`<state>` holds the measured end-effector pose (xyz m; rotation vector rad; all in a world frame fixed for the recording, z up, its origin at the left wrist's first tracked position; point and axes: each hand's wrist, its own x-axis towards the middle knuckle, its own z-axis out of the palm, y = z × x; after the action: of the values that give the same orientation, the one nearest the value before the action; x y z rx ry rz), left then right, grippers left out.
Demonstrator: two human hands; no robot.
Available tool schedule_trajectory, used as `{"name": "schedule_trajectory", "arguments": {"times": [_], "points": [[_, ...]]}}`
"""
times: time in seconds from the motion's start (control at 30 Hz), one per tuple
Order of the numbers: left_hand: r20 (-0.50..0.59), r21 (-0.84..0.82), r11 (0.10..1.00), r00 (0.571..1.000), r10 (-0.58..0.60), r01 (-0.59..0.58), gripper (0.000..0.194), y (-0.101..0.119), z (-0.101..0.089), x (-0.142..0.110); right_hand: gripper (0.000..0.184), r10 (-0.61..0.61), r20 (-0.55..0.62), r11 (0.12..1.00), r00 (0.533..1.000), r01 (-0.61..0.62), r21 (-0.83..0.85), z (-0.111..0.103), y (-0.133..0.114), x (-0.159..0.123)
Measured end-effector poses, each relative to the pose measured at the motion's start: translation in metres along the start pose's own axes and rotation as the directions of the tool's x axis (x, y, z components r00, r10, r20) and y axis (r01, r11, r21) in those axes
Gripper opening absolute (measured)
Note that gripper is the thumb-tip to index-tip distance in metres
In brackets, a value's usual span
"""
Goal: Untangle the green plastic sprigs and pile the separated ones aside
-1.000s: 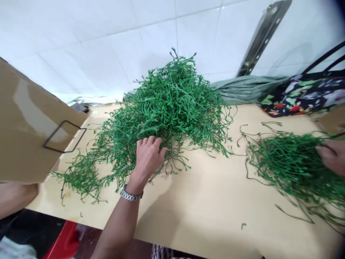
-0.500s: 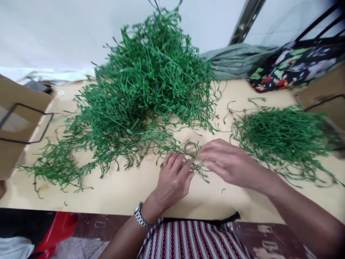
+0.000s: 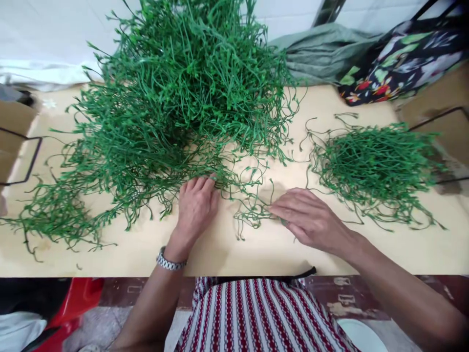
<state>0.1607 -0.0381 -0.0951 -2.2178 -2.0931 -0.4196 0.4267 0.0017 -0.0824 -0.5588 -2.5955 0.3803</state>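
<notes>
A tall heap of thin, curly green stems (image 3: 205, 83) with small forked tips fills the back middle of the table. At its front edge my left hand (image 3: 198, 208), wearing a metal watch (image 3: 170, 260), has its fingers curled down onto some stems. My right hand (image 3: 309, 220) is further right, fingers pinched together at a loose cluster of stems (image 3: 252, 212) on the tabletop. Its fingertips hide the exact grip. Beyond it, to the right, lies a flatter bundle of stems (image 3: 381, 171), many pointing the same way.
A smaller scatter of stems (image 3: 54, 215) spreads at the left. Cardboard boxes with dark wire frames stand at both ends, one the left box (image 3: 12, 142). A flowered black cloth (image 3: 399, 63) and a grey-green cloth (image 3: 318, 54) lie at the back right. A red stool (image 3: 78, 303) shows below.
My left hand has moved left, away from my right hand, to the heap's edge. The right hand stays near the loose cluster, now more spread out. The view has shifted a little.
</notes>
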Motion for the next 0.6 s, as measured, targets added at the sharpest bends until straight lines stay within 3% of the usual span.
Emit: {"name": "schedule_trajectory", "arguments": {"times": [0.17, 0.33, 0.43, 0.53, 0.6], "points": [[-0.116, 0.154, 0.986, 0.992, -0.039, 0.057, 0.020, -0.029, 0.009, 0.017, 0.036, 0.094, -0.046, 0.995, 0.995, -0.094, -0.012, -0.025, 0.008, -0.035], [-0.197, 0.136, 0.990, 0.980, -0.007, 0.034, 0.019, -0.041, -0.004, 0.016, 0.034, 0.189, -0.081, 0.982, 0.979, -0.188, 0.022, -0.038, 0.011, -0.051], [-0.320, 0.110, 0.994, 0.946, 0.052, -0.017, 0.027, -0.019, -0.023, 0.004, 0.030, 0.198, -0.100, 0.980, 0.975, -0.195, 0.040, -0.034, 0.009, -0.046], [-0.402, -0.064, 0.987, 0.909, 0.109, -0.147, 0.014, 0.023, -0.046, -0.015, 0.026, 0.213, -0.105, 0.976, 0.971, -0.206, 0.073, -0.031, 0.007, -0.037], [-0.275, -0.283, 0.910, 0.934, 0.227, -0.304, 0.016, 0.054, -0.055, -0.024, 0.025, 0.220, -0.112, 0.971, 0.969, -0.207, 0.120, -0.031, 0.006, -0.032]]}}
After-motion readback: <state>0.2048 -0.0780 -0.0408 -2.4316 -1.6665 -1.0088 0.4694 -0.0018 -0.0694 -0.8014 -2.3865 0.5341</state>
